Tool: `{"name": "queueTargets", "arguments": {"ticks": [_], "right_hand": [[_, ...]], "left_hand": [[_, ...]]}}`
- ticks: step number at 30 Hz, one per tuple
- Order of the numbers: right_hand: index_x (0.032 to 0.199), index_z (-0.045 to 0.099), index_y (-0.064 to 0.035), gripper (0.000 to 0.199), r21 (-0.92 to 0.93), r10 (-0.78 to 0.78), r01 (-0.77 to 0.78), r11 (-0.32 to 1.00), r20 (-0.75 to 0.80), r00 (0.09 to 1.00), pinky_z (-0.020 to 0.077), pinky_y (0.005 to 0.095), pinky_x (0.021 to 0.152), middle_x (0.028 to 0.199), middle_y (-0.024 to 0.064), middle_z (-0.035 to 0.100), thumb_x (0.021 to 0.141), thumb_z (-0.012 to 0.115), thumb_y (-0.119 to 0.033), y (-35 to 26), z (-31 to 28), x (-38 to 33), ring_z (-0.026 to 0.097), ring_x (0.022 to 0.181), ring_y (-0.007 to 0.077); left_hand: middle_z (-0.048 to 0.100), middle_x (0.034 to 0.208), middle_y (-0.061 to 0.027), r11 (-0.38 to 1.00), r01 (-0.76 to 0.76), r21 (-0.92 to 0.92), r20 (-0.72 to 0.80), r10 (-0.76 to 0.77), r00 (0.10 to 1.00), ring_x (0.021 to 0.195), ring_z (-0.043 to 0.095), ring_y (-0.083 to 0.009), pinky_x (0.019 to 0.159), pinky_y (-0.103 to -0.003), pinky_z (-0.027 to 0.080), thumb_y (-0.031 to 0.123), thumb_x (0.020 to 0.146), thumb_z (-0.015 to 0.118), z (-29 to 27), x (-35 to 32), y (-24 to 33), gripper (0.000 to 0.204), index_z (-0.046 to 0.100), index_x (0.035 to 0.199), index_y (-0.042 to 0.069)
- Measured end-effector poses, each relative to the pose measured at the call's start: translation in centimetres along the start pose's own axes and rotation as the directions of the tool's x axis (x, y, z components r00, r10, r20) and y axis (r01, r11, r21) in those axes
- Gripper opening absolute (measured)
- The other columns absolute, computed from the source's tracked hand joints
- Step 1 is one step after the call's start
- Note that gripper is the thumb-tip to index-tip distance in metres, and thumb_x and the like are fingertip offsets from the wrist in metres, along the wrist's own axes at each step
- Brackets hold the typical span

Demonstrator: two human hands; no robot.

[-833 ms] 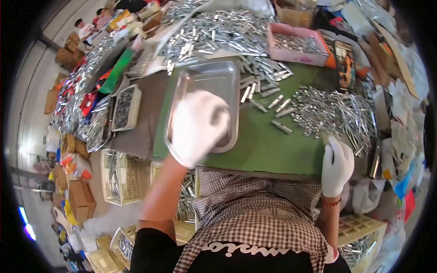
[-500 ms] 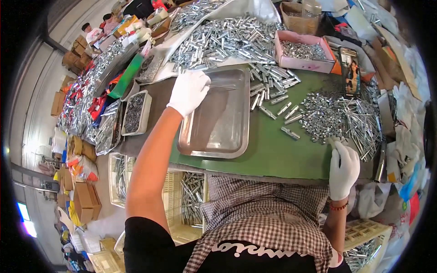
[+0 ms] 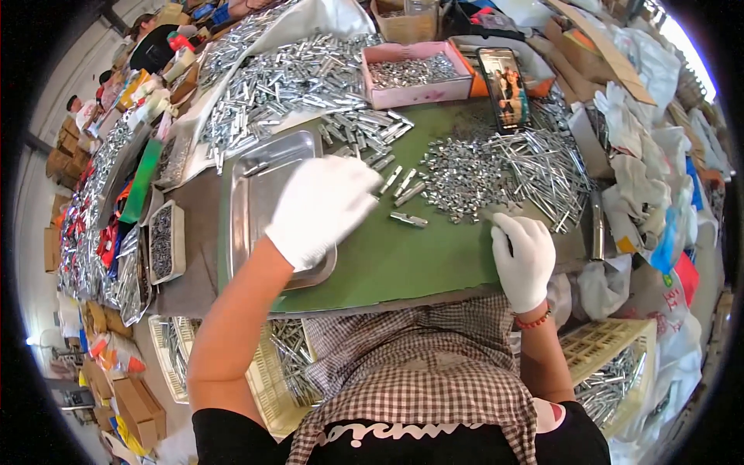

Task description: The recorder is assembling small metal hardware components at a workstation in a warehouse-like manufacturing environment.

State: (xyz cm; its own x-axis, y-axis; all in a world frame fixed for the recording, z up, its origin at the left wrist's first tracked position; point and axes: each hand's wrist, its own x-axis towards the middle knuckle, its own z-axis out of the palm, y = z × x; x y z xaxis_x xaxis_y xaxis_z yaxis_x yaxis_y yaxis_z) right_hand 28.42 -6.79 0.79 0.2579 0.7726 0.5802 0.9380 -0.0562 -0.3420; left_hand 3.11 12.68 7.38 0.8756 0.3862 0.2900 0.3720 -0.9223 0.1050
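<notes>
A few loose silvery tubes [image 3: 408, 220] lie on the green top of the counter [image 3: 380, 271], near the centre of the frame, just beyond the fingertips of the gloved left hand [image 3: 325, 211]. That hand is slightly blurred, palm down, its fingers stretched toward the right; I can't tell whether anything is held under it. It covers much of the right side of a metal tray [image 3: 246, 209], left of centre. To the right, a pile of small metal fittings [image 3: 463, 180] spreads beside a heap of thin metal rods [image 3: 546, 174]. The gloved right hand [image 3: 523, 260] is at the lower edge of that pile, fingers bent and thumb close to the forefinger; whether something is pinched there, I can't tell. Above, at top centre, a pink box [image 3: 422, 94] holds more small parts, with a phone [image 3: 502, 89] propped to its right. A large mass of tubes [image 3: 291, 85] covers a white sheet [image 3: 271, 39] toward the upper left
</notes>
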Motion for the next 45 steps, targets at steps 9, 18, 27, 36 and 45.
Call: {"name": "queueTargets", "arguments": {"ticks": [9, 18, 27, 36, 45], "right_hand": [[0.114, 0.067, -0.0079, 0.03, 0.049, 0.19, -0.188, 0.981, -0.027, 0.982, 0.0538, 0.042, 0.076, 0.097, 0.0124, 0.069, 0.085, 0.074, -0.012, 2.1, -1.2, 0.9, 0.066, 0.086, 0.0322], [0.113, 0.066, -0.0094, 0.03, -0.051, 0.137, -0.133, 0.99, 0.099, 0.986, 0.0522, 0.0442, 0.079, 0.098, 0.013, 0.066, 0.083, 0.071, -0.012, 2.8, -1.3, 3.1, 0.065, 0.091, 0.0344], [0.105, 0.066, -0.0083, 0.022, -0.119, -0.141, 0.178, 0.977, 0.266, 0.954, 0.0504, 0.0454, 0.079, 0.085, 0.0094, 0.063, 0.083, 0.067, -0.009, 3.1, -0.2, 5.1, 0.063, 0.087, 0.0319], [0.086, 0.062, -0.0078, 0.004, -0.046, -0.214, 0.231, 0.972, 0.236, 0.948, 0.0509, 0.0449, 0.077, 0.081, 0.0114, 0.064, 0.083, 0.063, -0.006, 2.0, 2.1, 6.2, 0.064, 0.082, 0.0331], [0.096, 0.071, -0.0105, 0.013, -0.035, -0.094, 0.098, 0.995, 0.091, 0.991, 0.0511, 0.0458, 0.08, 0.087, 0.0102, 0.069, 0.085, 0.064, -0.009, 5.1, -0.4, 6.2, 0.064, 0.084, 0.0332]], "left_hand": [[0.059, 0.094, -0.0074, 0.98, -0.18, 0.083, 0.128, 0.169, 0.977, 0.09, 0.063, -0.0279, 0.078, -0.042, 0.052, 0.015, 0.08, 0.07, 4.3, 3.0, 3.3, 0.015, 0.063, 0.092, 0.01], [0.062, 0.115, -0.0101, 0.999, 0.022, 0.036, 0.028, -0.023, 0.999, 0.106, 0.063, -0.0289, 0.087, -0.042, 0.052, 0.016, 0.076, 0.076, 4.4, 3.9, 9.9, 0.039, 0.062, 0.112, 0.008], [0.06, 0.108, -0.0135, 0.966, 0.243, -0.088, -0.064, -0.249, 0.967, 0.097, 0.062, -0.0333, 0.081, -0.044, 0.051, 0.018, 0.081, 0.076, 6.4, 4.0, 10.8, 0.045, 0.06, 0.122, 0.008], [0.06, 0.09, -0.0126, 0.966, 0.242, -0.094, -0.058, -0.248, 0.967, 0.082, 0.064, -0.0345, 0.071, -0.046, 0.051, 0.022, 0.083, 0.075, 8.0, 5.0, 9.2, 0.03, 0.062, 0.106, 0.008], [0.064, 0.095, -0.0127, 0.962, 0.215, -0.165, -0.132, -0.238, 0.962, 0.087, 0.063, -0.0345, 0.077, -0.046, 0.051, 0.012, 0.087, 0.069, 7.6, 3.7, 8.8, 0.026, 0.067, 0.112, 0.007]]}}
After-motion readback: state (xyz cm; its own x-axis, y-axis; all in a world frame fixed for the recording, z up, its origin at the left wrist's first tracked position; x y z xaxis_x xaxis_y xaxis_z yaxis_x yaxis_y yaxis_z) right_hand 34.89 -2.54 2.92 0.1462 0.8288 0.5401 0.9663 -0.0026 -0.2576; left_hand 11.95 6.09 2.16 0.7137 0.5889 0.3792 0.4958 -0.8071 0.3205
